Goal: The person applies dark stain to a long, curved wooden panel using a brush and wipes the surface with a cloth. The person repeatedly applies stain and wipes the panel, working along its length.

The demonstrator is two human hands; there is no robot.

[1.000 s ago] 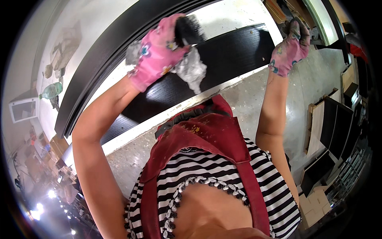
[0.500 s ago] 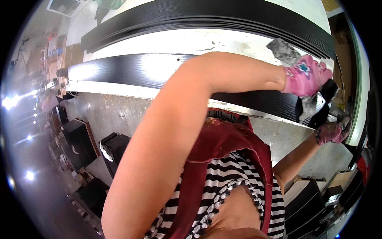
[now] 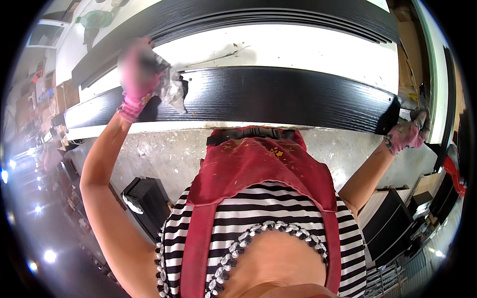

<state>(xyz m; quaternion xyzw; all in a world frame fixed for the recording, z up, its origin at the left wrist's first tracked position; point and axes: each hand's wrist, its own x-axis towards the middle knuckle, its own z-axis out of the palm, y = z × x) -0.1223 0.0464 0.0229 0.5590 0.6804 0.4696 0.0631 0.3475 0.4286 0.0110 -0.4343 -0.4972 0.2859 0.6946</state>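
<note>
My left hand (image 3: pixel 136 79), in a pink patterned glove and partly blurred, is closed on a crumpled grey-white rag (image 3: pixel 172 92). The rag lies against the left part of a glossy black wood-grain board (image 3: pixel 278 97) along the near edge of the white worktable (image 3: pixel 318 47). At the board's right end is my right hand (image 3: pixel 408 134), in a pink glove with dark-stained fingers. Its fingers are curled, and what they grip, if anything, cannot be made out.
A second black board (image 3: pixel 278 16), grooved along its near side, lies across the far side of the table. A green plastic bottle (image 3: pixel 97 20) is at the far left. Cardboard (image 3: pixel 407 44) stands beyond the table's right end; a black box-like piece (image 3: pixel 146 201) stands on the floor.
My left hand has swept from the board's right end to its left part, with the rag in it. My right hand remains by the right end. My view has shifted a little.
</note>
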